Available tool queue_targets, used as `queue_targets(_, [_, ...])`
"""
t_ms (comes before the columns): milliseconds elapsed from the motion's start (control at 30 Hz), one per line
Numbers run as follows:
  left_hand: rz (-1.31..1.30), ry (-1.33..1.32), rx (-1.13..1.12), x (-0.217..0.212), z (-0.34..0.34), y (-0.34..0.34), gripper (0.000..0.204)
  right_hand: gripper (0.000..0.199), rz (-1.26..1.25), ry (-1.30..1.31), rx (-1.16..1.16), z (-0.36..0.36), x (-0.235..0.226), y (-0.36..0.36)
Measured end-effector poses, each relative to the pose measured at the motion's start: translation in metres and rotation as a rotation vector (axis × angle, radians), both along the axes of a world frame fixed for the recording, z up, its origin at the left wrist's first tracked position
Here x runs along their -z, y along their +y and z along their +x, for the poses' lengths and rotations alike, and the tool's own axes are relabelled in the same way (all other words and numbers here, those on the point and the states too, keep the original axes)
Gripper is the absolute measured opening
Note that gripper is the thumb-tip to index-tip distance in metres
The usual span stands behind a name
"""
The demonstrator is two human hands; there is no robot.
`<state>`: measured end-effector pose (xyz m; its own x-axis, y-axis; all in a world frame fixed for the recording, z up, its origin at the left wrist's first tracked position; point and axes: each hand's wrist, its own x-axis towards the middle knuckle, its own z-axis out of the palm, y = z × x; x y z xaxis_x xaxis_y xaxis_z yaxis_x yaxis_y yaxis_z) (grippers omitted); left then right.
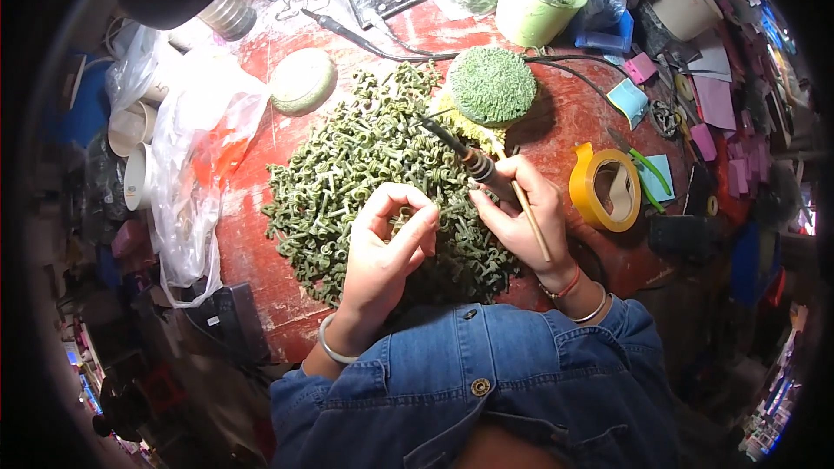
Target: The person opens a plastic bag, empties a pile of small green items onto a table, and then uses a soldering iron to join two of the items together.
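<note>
Left grip: I've got the left grip (391, 230) pinched around a small greenish piece (400, 218), mostly hidden by the fingers, so can't make out its shape
Right grip: my right grip (528, 215) is closed on a dark pen-like tool (480, 167), tip aimed ahead and left; a thin wooden stick (532, 224) sits in there too, slanting back toward me
Curly pile: heap of green curled pieces (334, 174) on the red desk (248, 295), under and ahead of both grips
Green ball: the bumpy ball (493, 87) is just beyond the right grip, past the tool
Tape: yellow roll (579, 194), near the right grip, on its right
Bucket: pale green one (530, 22), well beyond the right grip, more curls inside
Bag: clear plastic (187, 234), well left of the left grip
</note>
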<state>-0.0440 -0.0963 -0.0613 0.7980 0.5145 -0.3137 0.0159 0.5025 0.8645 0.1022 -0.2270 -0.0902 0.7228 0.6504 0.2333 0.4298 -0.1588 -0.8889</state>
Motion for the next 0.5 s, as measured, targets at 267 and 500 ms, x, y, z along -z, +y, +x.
queue_targets(267, [0.195, 0.067, 0.11, 0.001, 0.003, -0.005, 0.017, 0.025, 0.091, 0.102, -0.084, -0.002, -0.007, -0.013])
queue_targets(500, [0.075, 0.081, 0.212, -0.001, 0.002, -0.002, 0.016, 0.023, 0.149, -0.079, -0.078, -0.001, -0.002, -0.011])
